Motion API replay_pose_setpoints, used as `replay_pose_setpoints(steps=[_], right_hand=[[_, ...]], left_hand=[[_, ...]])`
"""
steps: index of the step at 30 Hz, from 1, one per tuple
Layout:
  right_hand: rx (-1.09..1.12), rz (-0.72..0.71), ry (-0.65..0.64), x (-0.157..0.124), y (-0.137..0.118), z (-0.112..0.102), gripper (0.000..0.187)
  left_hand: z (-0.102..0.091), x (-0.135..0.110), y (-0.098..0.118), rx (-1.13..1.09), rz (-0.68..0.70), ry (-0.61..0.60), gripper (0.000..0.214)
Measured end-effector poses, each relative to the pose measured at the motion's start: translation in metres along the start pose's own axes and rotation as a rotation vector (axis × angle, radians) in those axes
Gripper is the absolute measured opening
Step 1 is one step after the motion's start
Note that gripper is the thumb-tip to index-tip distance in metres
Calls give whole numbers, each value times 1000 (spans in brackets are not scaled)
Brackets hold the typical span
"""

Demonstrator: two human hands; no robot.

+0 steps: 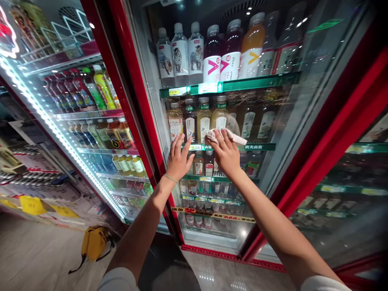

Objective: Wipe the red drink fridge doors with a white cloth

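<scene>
Left hand point(178, 155): fingers spread apart, laid against the red-framed clear glass cooler door point(139, 81).
Right hand point(227, 155): clamped over a crumpled white cloth point(240, 138), its fingers pressing it to the glass.
Cloth: before the clear, green-capped tea bottles point(204, 121).

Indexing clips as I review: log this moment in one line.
right hand: over white cloth against glass door | left hand: spread, holding nothing, at glass | behind glass: rows of bottles
</scene>
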State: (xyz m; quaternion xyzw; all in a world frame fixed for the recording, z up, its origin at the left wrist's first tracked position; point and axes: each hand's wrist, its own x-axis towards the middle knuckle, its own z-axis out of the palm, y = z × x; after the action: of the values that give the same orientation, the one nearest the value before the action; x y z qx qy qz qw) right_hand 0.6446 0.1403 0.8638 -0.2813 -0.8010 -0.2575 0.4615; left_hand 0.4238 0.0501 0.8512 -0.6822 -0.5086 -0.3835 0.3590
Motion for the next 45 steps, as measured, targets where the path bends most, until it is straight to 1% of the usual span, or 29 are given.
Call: replay_pose_setpoints(steps=[2,3,6,8,12,14,18,22,24,26,29,32,35,37,38,41,45], right_hand=[[-29,-28,-22,-7,9,-5,53],[-42,-19,-16,-9,15,-8,53],[-62,69,32,-11,32,-16,55],[-61,104,41,-16,39,-20,56],[-65,96,-17,-31,54,-28,53],[-83,100,-15,-33,62,-34,53],[-106,148,25,-36,75,-43,55],[-127,138,15,-51,89,-45,54],[-141,178,30,-53,102,-50,57],[-149,262,84,-53,117,-56,62],[-145,331,164,-58,137,-59,64],[-137,363,213,-74,144,-51,63],[-94,470,311,-84,135,-34,63],[-57,522,365,-83,121,-22,63],[-44,524,374,-81,111,-16,63],[-24,463,323,-73,75,1,62],[-22,378,224,-63,27,19,64]], left_hand=[[4,2,6,4,21,-2,66],[6,3,8,9,29,-2,66],[12,6,13,18,35,15,66],[15,6,15,17,32,28,66],[20,5,18,8,31,30,69],[23,6,21,0,34,44,71],[31,11,35,-20,49,86,74],[39,16,50,-50,59,69,73],[44,19,56,-64,63,60,71],[48,20,59,-66,73,62,70],[50,20,56,-37,81,65,70],[44,15,39,20,67,50,71],[30,7,11,67,46,27,73],[19,1,-8,77,20,4,74],[14,-3,-18,79,7,-10,73],[1,-15,-42,92,-4,-70,69],[-10,-23,-67,111,68,-187,63]])
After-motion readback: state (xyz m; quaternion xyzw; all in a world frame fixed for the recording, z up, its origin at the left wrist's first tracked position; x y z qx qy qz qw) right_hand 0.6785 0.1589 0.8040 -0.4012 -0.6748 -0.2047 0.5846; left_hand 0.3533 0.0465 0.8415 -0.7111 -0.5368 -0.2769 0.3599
